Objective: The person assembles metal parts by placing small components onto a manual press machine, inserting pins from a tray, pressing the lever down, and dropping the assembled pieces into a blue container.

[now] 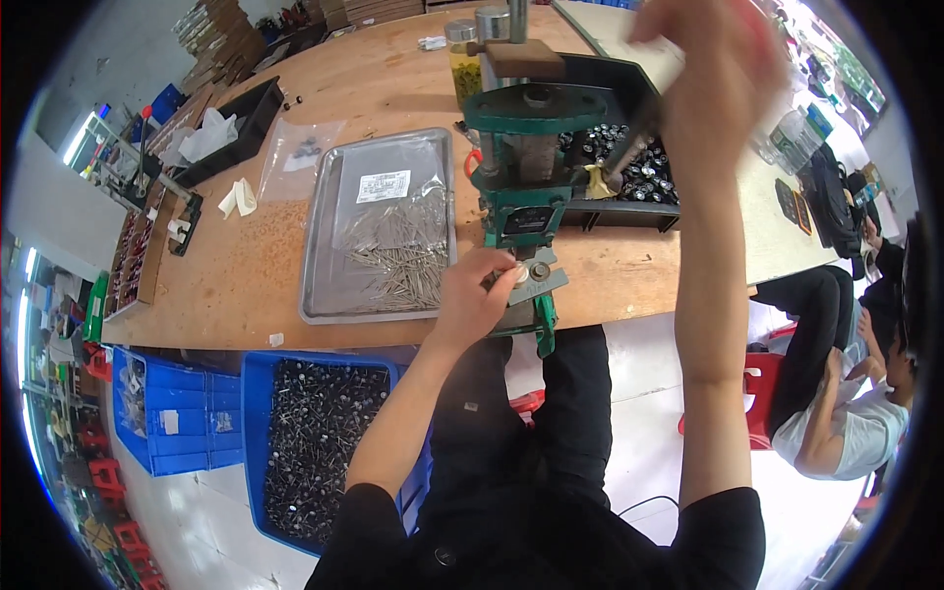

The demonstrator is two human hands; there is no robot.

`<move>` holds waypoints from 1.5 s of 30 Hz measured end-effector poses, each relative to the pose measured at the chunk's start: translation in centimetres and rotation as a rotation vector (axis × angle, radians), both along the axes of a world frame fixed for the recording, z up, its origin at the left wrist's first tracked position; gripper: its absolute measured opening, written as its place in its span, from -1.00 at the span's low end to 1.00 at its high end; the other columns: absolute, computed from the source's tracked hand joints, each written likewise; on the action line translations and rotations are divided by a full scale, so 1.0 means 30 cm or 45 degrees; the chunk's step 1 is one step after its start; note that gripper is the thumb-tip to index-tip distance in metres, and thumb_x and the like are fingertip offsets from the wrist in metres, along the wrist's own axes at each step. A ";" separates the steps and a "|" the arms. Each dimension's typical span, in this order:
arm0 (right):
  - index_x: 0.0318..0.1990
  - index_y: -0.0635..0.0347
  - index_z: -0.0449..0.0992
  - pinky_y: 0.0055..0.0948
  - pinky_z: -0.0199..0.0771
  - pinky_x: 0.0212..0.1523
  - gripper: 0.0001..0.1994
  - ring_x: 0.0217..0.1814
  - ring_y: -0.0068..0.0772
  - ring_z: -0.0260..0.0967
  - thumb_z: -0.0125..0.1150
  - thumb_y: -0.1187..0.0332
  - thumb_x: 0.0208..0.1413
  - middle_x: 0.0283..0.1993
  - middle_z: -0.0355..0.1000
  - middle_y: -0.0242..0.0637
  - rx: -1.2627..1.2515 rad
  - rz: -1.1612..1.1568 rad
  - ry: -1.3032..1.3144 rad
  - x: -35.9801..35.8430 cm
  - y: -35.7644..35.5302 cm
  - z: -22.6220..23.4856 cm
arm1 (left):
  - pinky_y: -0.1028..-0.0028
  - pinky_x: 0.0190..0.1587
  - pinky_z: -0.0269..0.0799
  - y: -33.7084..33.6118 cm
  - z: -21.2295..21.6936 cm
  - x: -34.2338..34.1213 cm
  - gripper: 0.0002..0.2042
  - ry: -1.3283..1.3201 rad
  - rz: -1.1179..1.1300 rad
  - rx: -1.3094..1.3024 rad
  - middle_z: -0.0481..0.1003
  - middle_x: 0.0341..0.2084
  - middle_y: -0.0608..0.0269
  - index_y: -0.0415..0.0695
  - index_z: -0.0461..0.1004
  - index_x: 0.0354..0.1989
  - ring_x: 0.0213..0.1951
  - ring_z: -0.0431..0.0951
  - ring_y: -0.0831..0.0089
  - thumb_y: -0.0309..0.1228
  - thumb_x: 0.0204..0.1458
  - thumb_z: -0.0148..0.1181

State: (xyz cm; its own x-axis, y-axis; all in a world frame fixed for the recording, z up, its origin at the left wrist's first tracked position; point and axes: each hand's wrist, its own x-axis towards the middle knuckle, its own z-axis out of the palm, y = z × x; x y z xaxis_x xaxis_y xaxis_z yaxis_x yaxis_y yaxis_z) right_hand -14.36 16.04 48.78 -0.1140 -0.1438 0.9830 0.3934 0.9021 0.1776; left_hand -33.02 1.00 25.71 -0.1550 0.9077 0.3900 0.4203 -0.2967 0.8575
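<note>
A green hand press point(523, 187) stands at the table's front edge. My left hand point(482, 292) is at its base, thumb and finger closed in a pinch on a small round pale part point(520, 276) on the metal plate point(543, 273). The fingers partly hide that part. My right hand point(713, 49) is raised high at the right and smeared by motion. It appears closed round the end of the press lever point(634, 143), where a blurred red patch shows beside the palm. My forearm covers part of the lever.
A metal tray point(324, 258) left of the press holds thin metal pins. Behind the press, a black bin point(629, 215) contains shiny dark caps. A blue crate point(256, 433) of dark-headed pins stands below the table edge. Another person point(846, 423) sits at the right.
</note>
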 end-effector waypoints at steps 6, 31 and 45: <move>-0.17 0.21 0.61 -0.59 0.34 -0.42 -0.75 -0.49 -0.59 0.39 0.13 0.21 0.35 -0.47 0.47 -0.44 -1.384 0.478 -0.125 -0.147 0.256 -0.161 | 0.41 -0.34 0.47 -0.326 -0.046 -0.275 -0.92 0.194 0.340 -0.054 0.56 -0.48 0.11 -0.29 0.59 -0.34 -0.44 0.58 0.34 -0.54 0.06 0.37; -0.23 0.30 0.64 -0.55 0.36 -0.59 -0.89 -0.57 -0.62 0.41 0.20 0.58 0.15 -0.49 0.55 -0.36 -2.032 0.377 -0.164 -0.059 -0.105 -0.639 | 0.07 -0.03 0.47 -0.177 -0.038 -0.678 -0.92 1.102 0.246 -0.566 0.54 -0.21 0.00 -0.23 0.54 -0.29 -0.05 0.56 -0.02 -0.51 0.08 0.25; -0.19 0.34 0.67 -0.49 0.40 -0.45 -0.82 -0.50 -0.50 0.42 0.49 0.45 0.08 -0.34 0.48 -0.27 -1.675 0.406 -0.346 -0.058 -0.310 -0.778 | 0.45 -0.28 0.53 -0.151 -0.007 -0.710 -0.92 0.495 0.387 -0.455 0.62 -0.47 0.11 -0.28 0.59 -0.25 -0.39 0.64 0.41 -0.56 0.11 0.26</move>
